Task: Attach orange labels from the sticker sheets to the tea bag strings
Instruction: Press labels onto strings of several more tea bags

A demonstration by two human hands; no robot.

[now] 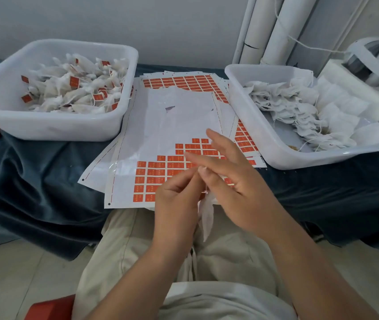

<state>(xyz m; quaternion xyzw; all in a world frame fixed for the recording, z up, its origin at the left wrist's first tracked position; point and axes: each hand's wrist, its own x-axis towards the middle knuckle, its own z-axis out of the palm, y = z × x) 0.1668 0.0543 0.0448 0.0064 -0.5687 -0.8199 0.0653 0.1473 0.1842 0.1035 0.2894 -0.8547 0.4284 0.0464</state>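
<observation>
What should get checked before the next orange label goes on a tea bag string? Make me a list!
1. Tea bag in hand: ok, a tea bag hangs under the pinching fingertips of the left hand and right hand.
2. Label already on its string: cannot tell, fingers hide it.
3. Orange labels left on the top sticker sheet: ok, many rows.
4. Left tub for labelled bags: ok, its walls stand above the pile.
5. Right tub of unlabelled bags: ok, plenty inside.
</observation>
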